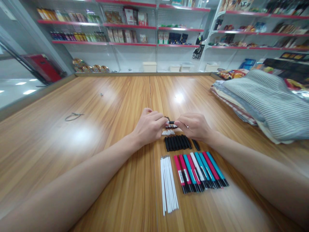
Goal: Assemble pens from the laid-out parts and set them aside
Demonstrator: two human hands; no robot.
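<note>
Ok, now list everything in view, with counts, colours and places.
shelves: several, white with red edges, background
bottles: many, mixed colours, left shelves
plastic bins: four, off-white, below shelves
red object: one, red, left background
wooden table: one, brown, centre
folded cloths: several, grey-white stripes on top, right
cord loop: one, grey, left
pen refills: about ten, white, front
pen barrels: about nine, pink, teal, white, right of refills
pen grips: about nine, black, beyond barrels
small tips: several, white, beyond grips
held pen piece: one, black, between hands
left hand: one, bare, centre
right hand: one, bare, centre-right
</note>
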